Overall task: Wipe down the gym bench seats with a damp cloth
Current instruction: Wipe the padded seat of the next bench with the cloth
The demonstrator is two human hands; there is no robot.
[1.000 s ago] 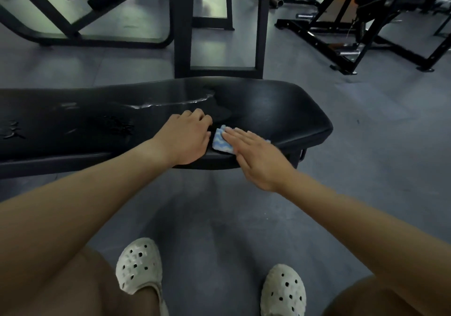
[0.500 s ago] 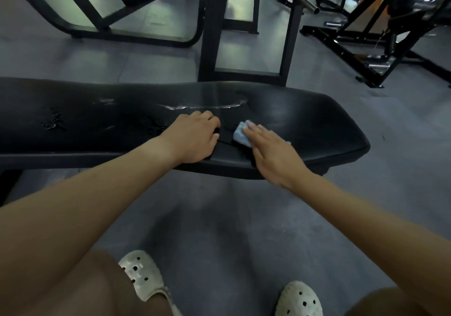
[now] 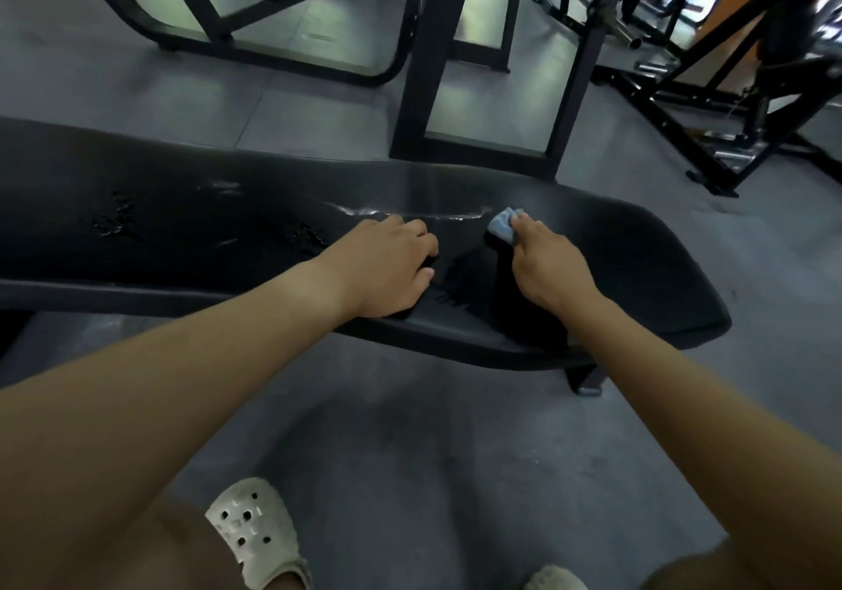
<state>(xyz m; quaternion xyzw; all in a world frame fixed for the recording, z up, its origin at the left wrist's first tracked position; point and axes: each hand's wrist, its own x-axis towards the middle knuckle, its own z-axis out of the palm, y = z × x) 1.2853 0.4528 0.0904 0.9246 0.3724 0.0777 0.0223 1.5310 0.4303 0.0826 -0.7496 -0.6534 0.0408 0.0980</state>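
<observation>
The grip of the right hand (image 3: 549, 266) is closed on a small pale blue cloth (image 3: 501, 226). The fingers curl over it and press it down, so only a bunched corner shows past the fingertips. The cloth sits on the top of the black padded bench (image 3: 647, 270), toward the far edge and not far from its rounded right end. Just to the left of the cloth a thin wet streak (image 3: 410, 213) glints along the padding.

The left hand (image 3: 387, 266) rests on the same bench, near the right hand but apart from it. Its grip holds nothing: the fingers are loosely bent with the tips on the padding, and the thumb lies along the near side. Further left the padding shows rough, scuffed patches (image 3: 116, 220).

Both bare forearms reach in from the lower corners. Below them lies a grey floor (image 3: 410, 430), with one pale perforated clog (image 3: 253, 530) at the bottom left and the toe of another (image 3: 553, 579) at the bottom edge. Behind the bench stand the black posts of a rack (image 3: 421, 65), and more black gym machines (image 3: 729, 102) fill the upper right.
</observation>
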